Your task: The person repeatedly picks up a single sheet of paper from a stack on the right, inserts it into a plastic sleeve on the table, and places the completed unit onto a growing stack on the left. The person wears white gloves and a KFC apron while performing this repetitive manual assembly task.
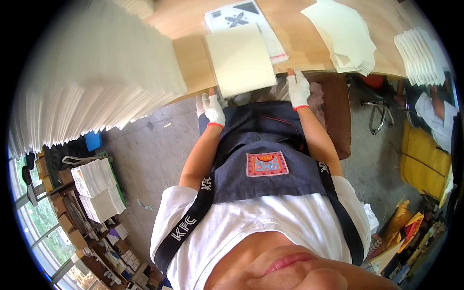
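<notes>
A cream paper pad or stack of sheets (241, 60) lies at the table's front edge, its near end jutting past the edge. Beneath its far end is a white printed packet (237, 17) with a dark crossed design. My left hand (214, 110), in a white glove with a red cuff, is just off the pad's near left corner, fingers apart and nothing visible in it. Gloved the same way, my right hand (298, 90) is at the table edge, right of the pad. Its fingers point up and apart, a bare fingertip showing, and it holds nothing I can see.
Tall stacks of white folded sheets (96, 82) fill the table's left side. Fanned cream sheets (343, 34) and a row of folded white bundles (419, 55) lie right. Below are a brown box (337, 116), a chair base (382, 116) and another person's arm (437, 101).
</notes>
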Available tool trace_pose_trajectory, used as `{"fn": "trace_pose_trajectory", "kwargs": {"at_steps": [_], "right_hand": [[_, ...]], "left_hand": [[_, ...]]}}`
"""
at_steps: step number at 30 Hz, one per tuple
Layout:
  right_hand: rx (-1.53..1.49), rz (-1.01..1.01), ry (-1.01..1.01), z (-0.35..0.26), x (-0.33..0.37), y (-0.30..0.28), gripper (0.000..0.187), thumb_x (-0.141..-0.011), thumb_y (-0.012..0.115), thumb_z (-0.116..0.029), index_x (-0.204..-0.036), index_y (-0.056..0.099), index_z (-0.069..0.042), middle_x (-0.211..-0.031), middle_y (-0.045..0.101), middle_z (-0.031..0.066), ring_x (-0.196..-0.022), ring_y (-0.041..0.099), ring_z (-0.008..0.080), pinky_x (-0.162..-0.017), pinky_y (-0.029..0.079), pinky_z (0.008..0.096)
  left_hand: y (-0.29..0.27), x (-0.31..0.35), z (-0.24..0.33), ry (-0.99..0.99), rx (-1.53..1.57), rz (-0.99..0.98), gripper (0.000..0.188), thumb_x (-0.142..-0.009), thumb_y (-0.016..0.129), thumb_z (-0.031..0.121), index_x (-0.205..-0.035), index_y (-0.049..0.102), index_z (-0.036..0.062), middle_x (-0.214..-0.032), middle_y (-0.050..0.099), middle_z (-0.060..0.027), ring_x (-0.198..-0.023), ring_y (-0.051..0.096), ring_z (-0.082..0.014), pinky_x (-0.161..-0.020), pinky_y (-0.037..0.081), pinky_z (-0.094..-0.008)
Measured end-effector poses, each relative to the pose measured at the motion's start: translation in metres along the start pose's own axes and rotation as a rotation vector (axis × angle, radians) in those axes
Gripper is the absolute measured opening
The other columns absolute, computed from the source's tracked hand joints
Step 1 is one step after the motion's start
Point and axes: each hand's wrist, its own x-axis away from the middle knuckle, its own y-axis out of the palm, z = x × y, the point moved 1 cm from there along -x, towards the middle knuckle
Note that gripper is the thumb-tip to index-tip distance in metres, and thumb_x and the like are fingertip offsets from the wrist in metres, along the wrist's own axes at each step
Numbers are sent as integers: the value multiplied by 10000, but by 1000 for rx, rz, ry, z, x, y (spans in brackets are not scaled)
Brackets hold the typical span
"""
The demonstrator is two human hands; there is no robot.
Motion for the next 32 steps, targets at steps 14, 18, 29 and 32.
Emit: {"fn": "trace_pose_trajectory", "kwargs": {"at_steps": [14, 18, 29, 32], "right_hand": [[-995, -795, -78, -164, 18, -6, 319, -876, 537, -389, -887, 525, -71, -584, 512, 5, -432, 439, 83, -381, 319, 208], [-910, -873, -458, -315, 28, -32, 380, -882, 516, -400, -966, 537, -30, -575, 482, -8, -440, 428, 94, -408, 333, 232], [-154, -905, -550, -544, 60, 15, 208, -880, 469, -216, -828, 604, -68, -547, 526, 1, -392, 451, 77, -308, 325, 237], [-559, -929, -599, -488, 48, 2, 245, -887, 493, -262, -772, 591, -70, -575, 545, 0, -381, 458, 92, -314, 344, 231]], "left_hand": [[17, 117, 315, 1038, -987, -657, 194, -816, 580, 261, -876, 507, 92, -753, 573, -113, -692, 578, -325, -580, 439, -407], [-46, 154, 408, 1325, -771, -397, 172, -831, 554, 182, -932, 520, 47, -778, 586, -100, -699, 601, -227, -567, 455, -324], [-161, 63, 560, 1236, -1303, 370, 408, -830, 427, 292, -1170, 569, 116, -1112, 604, -32, -871, 572, -143, -700, 472, -248], [-123, 39, 511, 1265, -652, 288, 423, -841, 414, 183, -1252, 487, 116, -1195, 550, -65, -754, 576, -102, -431, 423, -180]]}}
